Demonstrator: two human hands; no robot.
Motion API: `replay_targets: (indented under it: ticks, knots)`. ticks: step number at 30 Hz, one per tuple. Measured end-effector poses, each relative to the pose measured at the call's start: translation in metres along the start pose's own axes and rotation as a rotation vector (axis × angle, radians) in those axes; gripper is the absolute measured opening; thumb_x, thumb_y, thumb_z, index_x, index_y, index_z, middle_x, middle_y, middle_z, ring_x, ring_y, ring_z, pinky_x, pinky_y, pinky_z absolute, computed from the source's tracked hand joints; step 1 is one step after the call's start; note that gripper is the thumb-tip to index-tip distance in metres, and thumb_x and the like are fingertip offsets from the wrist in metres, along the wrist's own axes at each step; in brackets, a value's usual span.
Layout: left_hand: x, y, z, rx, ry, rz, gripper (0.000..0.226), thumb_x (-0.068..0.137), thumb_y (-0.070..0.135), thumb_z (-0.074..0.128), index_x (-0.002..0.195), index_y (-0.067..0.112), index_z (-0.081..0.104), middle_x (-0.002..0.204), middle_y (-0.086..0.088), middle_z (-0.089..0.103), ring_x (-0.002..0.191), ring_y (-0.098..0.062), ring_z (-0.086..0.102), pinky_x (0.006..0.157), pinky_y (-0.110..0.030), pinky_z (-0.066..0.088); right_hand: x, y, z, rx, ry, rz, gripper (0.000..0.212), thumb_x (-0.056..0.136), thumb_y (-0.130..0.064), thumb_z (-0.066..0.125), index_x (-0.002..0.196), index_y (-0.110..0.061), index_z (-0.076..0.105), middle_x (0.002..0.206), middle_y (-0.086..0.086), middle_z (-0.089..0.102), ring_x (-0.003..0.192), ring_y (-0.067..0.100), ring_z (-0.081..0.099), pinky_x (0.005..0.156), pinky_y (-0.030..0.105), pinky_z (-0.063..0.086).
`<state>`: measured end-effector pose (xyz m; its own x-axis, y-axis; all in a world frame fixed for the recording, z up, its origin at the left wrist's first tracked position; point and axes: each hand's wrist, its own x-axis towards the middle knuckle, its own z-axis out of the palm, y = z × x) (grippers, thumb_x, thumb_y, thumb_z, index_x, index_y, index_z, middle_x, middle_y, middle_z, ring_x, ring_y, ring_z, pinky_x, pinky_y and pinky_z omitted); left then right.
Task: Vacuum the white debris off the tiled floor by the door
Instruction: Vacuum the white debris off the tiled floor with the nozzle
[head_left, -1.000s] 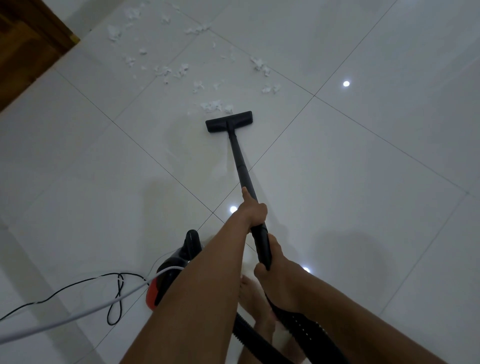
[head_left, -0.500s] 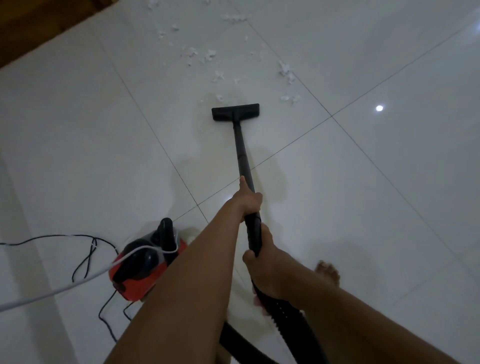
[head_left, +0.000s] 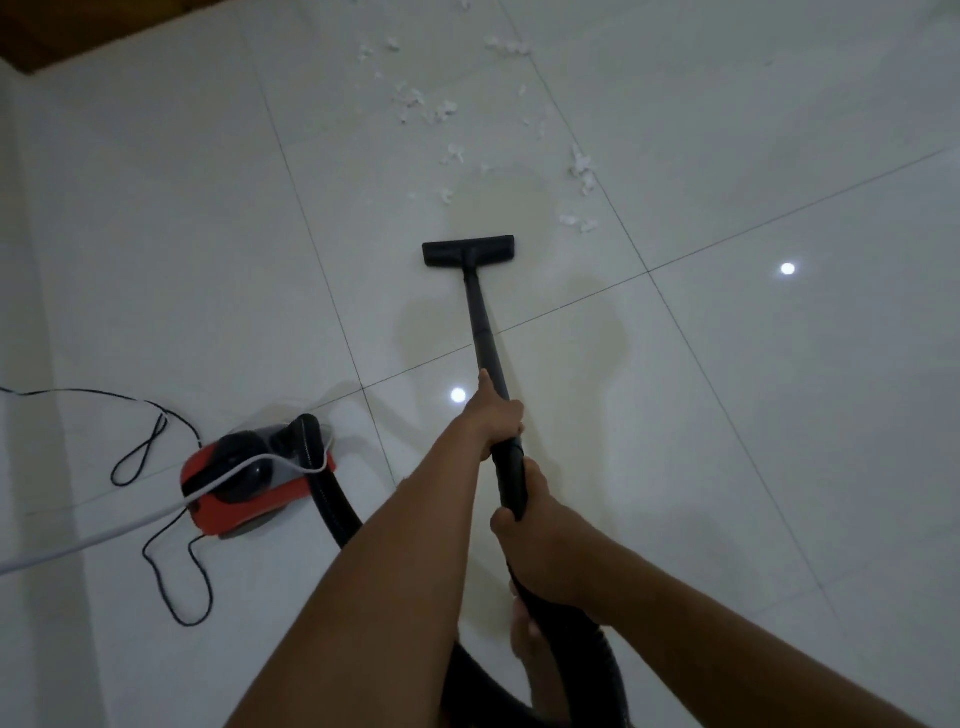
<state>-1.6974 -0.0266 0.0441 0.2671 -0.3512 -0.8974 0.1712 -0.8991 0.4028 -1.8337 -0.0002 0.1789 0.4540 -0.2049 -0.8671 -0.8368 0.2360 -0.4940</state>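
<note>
While the floor head (head_left: 468, 251) sits flat on the tiled floor (head_left: 727, 415) just short of the white debris (head_left: 579, 176), we judge the step in hand to be the push stroke into the scatter. To do it well: keep the head flat, push slowly up the tile toward the door (head_left: 78, 26), overlap passes, sweep right for the clump along the grout line, and watch the black cord (head_left: 171, 525) and white cable (head_left: 104, 535) by the red canister (head_left: 244, 483).

Our left hand (head_left: 493, 415) is wrapped fully around the wand (head_left: 483, 332); our right hand (head_left: 540, 540) is closed on the grip where the hose (head_left: 332, 499) joins. Debris lies well ahead of both sets of fingers, beyond the head, spread toward the upper edge of view.
</note>
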Motion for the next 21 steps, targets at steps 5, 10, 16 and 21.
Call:
replay_targets:
  ticks: [5,10,16,21]
  knots:
    - [0.012,0.008,0.016,-0.034,0.009,-0.012,0.09,0.098,0.014,0.046,0.157,0.038,-0.017,0.126,-0.02,0.062,0.098,-0.03,0.066,0.097,-0.048,0.055,0.014,0.014,-0.016,-0.084,0.034,-0.001,0.068,0.107,-0.032,0.039,0.161,-0.031,-0.002,0.088,0.006,0.063,0.063,0.017,0.061,0.074,0.037,0.06]
    - [0.035,0.015,0.014,0.03,0.041,-0.014,0.088,0.098,0.021,0.045,0.156,0.038,-0.019,0.138,-0.021,0.057,0.115,-0.035,0.064,0.097,-0.047,0.056,0.044,0.019,-0.023,-0.115,0.06,0.007,0.07,0.106,-0.031,0.042,0.161,-0.034,0.0,0.093,0.012,0.066,0.068,0.022,0.063,0.077,0.042,0.06]
    - [0.053,0.024,-0.007,0.081,0.072,-0.015,0.088,0.096,0.021,0.044,0.157,0.037,-0.019,0.138,-0.021,0.057,0.115,-0.035,0.064,0.097,-0.048,0.055,0.064,0.0,-0.025,0.006,-0.02,0.04,0.072,0.106,-0.027,0.041,0.159,-0.042,-0.006,0.112,0.023,0.063,0.048,0.017,0.06,0.045,0.027,0.052]
    - [0.057,0.029,-0.015,0.143,0.096,-0.016,0.087,0.097,0.019,0.042,0.157,0.035,-0.019,0.141,-0.019,0.054,0.119,-0.035,0.061,0.101,-0.048,0.052,0.072,-0.006,-0.023,0.115,-0.031,0.049,0.07,0.107,-0.026,0.041,0.156,-0.05,-0.003,0.124,0.03,0.058,0.036,0.015,0.056,0.038,0.024,0.048]
